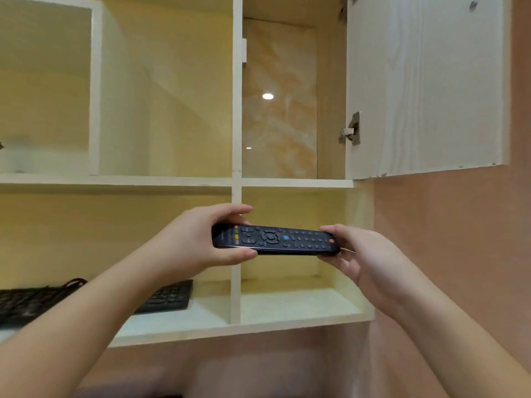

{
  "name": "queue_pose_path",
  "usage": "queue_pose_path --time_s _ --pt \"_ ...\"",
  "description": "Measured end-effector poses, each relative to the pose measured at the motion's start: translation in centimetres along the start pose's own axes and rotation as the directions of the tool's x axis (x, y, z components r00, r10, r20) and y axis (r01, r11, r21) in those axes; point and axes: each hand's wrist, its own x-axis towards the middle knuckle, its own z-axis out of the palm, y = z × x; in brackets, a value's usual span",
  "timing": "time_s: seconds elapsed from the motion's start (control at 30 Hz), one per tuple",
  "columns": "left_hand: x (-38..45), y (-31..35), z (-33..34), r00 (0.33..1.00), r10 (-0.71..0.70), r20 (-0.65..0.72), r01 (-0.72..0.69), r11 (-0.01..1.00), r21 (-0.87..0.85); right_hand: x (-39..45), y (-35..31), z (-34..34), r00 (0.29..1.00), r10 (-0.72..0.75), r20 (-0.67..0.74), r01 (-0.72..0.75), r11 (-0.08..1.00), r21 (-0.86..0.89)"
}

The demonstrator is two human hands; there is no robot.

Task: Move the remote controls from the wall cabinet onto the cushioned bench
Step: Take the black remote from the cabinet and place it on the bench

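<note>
A long black remote control (275,240) with coloured buttons lies level in the air in front of the lower right compartment of the wall cabinet (236,179). My left hand (201,239) grips its left end, thumb below and fingers over the top. Around its right end my right hand (362,254) is closed. The remote touches no shelf. Below the cabinet a blurred brown surface (247,372) shows at the bottom edge; I cannot tell whether it is the cushioned bench.
A black keyboard (169,295) with its cable lies on the lower left shelf, partly behind my left forearm. The cabinet door (425,84) at the upper right stands open, hinged beside the upper right compartment. An orange-pink wall (459,239) is on the right.
</note>
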Motion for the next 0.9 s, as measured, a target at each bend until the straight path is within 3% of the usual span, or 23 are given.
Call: queue_pose_path --time_s 0.2,0.53,0.9 --pt "-4.6 -0.8 1.9 0.986 -0.003 0.166 0.002 1.0 0.001 -6.4 3.9 -0.6 0.979 0.201 -0.019 -0.191 0.952 0.241" --pt "-11.1 -1.2 7.4 0.917 0.042 0.396 -0.022 0.998 -0.054 -14.9 7.7 -3.1 0.899 0.436 -0.038 -0.398 0.851 0.342" --pt "-15.1 2.3 15.3 0.847 0.211 0.488 -0.117 0.969 -0.216 -24.7 9.0 -9.9 0.843 0.517 -0.149 -0.41 0.796 0.445"
